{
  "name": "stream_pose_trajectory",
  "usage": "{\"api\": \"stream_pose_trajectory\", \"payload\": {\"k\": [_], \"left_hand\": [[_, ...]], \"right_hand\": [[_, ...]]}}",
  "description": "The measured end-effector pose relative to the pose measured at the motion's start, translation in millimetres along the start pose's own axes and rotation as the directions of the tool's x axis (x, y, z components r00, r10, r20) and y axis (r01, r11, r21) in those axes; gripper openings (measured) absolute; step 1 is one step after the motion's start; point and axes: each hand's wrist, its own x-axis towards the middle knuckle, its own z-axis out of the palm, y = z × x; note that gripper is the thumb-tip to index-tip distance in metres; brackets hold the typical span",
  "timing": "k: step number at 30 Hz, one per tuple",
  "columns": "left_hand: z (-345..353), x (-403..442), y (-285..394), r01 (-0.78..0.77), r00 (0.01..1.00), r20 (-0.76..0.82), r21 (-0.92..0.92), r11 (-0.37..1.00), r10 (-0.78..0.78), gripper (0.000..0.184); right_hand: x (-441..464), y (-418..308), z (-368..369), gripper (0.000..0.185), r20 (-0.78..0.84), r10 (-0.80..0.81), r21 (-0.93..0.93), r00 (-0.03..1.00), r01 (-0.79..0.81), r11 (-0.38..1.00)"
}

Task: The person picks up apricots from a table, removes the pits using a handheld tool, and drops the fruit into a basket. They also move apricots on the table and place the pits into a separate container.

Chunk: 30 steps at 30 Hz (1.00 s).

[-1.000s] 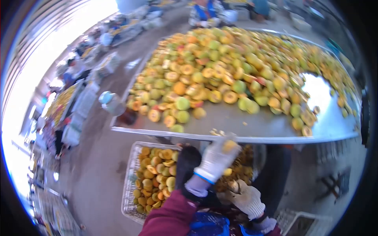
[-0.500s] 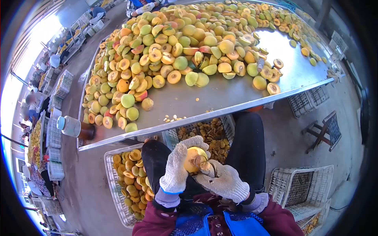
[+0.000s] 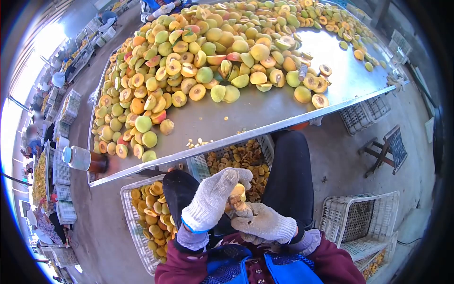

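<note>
My left hand [image 3: 210, 201], in a white knitted glove, is closed round a yellow fruit half [image 3: 238, 191] above my lap. My right hand [image 3: 266, 222], in a stained glove, is closed against the lower side of the fruit, with a brownish rounded end [image 3: 240, 207] at its fingertips; what this belongs to is mostly hidden. Beyond my hands, a crate [image 3: 198, 168] of brown fruit pieces stands between my knees. A white crate [image 3: 128, 208] of fruit halves is at my left. Many fruits [image 3: 203, 52] are heaped on the metal table [image 3: 208, 118].
A jar of brown liquid [image 3: 85, 160] stands at the table's left corner. Stacked crates [image 3: 359, 222] and a folding stool [image 3: 390, 149] are on the right. Across the table a person's gloved hand [image 3: 163, 10] shows. More people and crates line the left.
From about a second ago, my left hand has come back from the table edge to my right hand. Since half a second ago, its fingers have turned over the fruit, covering more of it.
</note>
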Motion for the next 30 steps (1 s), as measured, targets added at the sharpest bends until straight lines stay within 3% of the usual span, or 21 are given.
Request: {"api": "stream_pose_trajectory", "payload": {"k": [2, 4, 5, 6, 9, 11, 14, 15, 16, 18, 19, 22, 23, 24, 26, 27, 28, 30], "left_hand": [[9.7, -7.8, 8.6, -0.006, 1.000, 0.009, -0.085, 0.996, 0.007, 0.046], [29.5, -15.6, 0.3, -0.293, 0.934, -0.248, -0.122, 0.948, 0.257, 0.049], [28.3, -14.4, -15.1, -0.418, 0.890, -0.220, -0.041, 0.908, 0.400, 0.053], [33.5, -16.6, -26.6, -0.439, 0.874, -0.280, -0.108, 0.892, 0.397, 0.047], [25.4, -17.2, -21.3, -0.354, 0.905, -0.275, -0.063, 0.933, 0.324, 0.038], [22.6, -17.9, 0.5, -0.127, 0.975, -0.192, -0.074, 0.989, 0.111, 0.029], [18.2, -18.7, 7.5, -0.074, 0.992, -0.107, -0.021, 0.997, 0.072, 0.024], [17.2, -19.7, 10.5, -0.170, 0.979, -0.083, 0.161, 0.972, 0.185, 0.023], [15.9, -18.8, 8.6, -0.167, 0.980, -0.084, 0.160, 0.973, 0.182, 0.023], [12.4, -15.0, 1.4, -0.584, 0.779, 0.065, 0.438, 0.684, 0.624, 0.026], [13.6, -11.2, -1.3, -0.635, 0.714, 0.056, 0.471, 0.612, 0.698, 0.027], [18.4, -9.9, 11.1, -0.574, 0.733, 0.070, 0.596, 0.561, 0.676, 0.028], [21.3, -11.0, 15.9, -0.455, 0.856, 0.006, 0.481, 0.749, 0.516, 0.035], [21.7, -11.3, 15.0, -0.453, 0.857, 0.002, 0.481, 0.750, 0.516, 0.035], [21.5, -9.8, 11.4, -0.539, 0.780, 0.042, 0.553, 0.636, 0.624, 0.034], [20.8, -10.6, -2.4, -0.634, 0.682, 0.030, 0.523, 0.570, 0.731, 0.038], [21.1, -8.7, -8.8, -0.633, 0.684, 0.032, 0.523, 0.571, 0.729, 0.038], [22.0, -4.9, -15.4, -0.670, 0.680, 0.000, 0.406, 0.621, 0.733, 0.048]], "right_hand": [[-4.7, -2.8, -3.4, 0.019, 0.104, -0.046, 0.223, 0.994, 0.022, 0.975], [-8.6, -1.9, -12.3, 0.019, 0.157, -0.032, 0.285, 0.987, -0.014, 0.958], [-9.2, -1.3, -14.3, 0.018, 0.215, -0.019, 0.343, 0.976, -0.057, 0.938], [-8.5, -0.4, -13.0, 0.018, 0.214, -0.020, 0.345, 0.977, -0.057, 0.937], [-5.9, 8.9, -7.7, 0.017, 0.278, -0.056, 0.416, 0.959, -0.067, 0.907], [-6.9, 9.9, -6.8, 0.017, 0.313, -0.069, 0.430, 0.947, -0.077, 0.900], [-6.9, 15.3, -8.2, 0.020, 0.397, -0.162, 0.492, 0.904, -0.060, 0.868], [-5.5, 19.5, -7.8, 0.023, 0.445, -0.236, 0.539, 0.864, -0.048, 0.841], [-1.1, 25.9, -7.8, 0.023, 0.446, -0.235, 0.541, 0.864, -0.051, 0.840], [7.8, 38.2, -7.5, 0.027, 0.526, -0.395, 0.581, 0.754, 0.020, 0.813], [0.2, 22.1, -4.3, 0.030, 0.481, -0.420, 0.612, 0.770, 0.048, 0.789], [0.4, 24.8, -10.1, 0.029, 0.492, -0.352, 0.571, 0.796, 0.011, 0.821], [1.1, 26.3, -10.6, 0.029, 0.495, -0.348, 0.568, 0.796, 0.006, 0.823], [2.0, 27.3, -11.2, 0.029, 0.495, -0.339, 0.576, 0.800, -0.010, 0.817], [3.8, 28.5, -10.7, 0.028, 0.494, -0.333, 0.584, 0.803, -0.022, 0.811], [4.2, 30.8, -8.8, 0.028, 0.533, -0.382, 0.628, 0.755, -0.051, 0.776], [4.4, 32.8, -6.8, 0.027, 0.564, -0.432, 0.670, 0.703, -0.084, 0.737], [7.9, 35.8, -9.7, 0.027, 0.550, -0.438, 0.681, 0.711, -0.078, 0.728]]}}
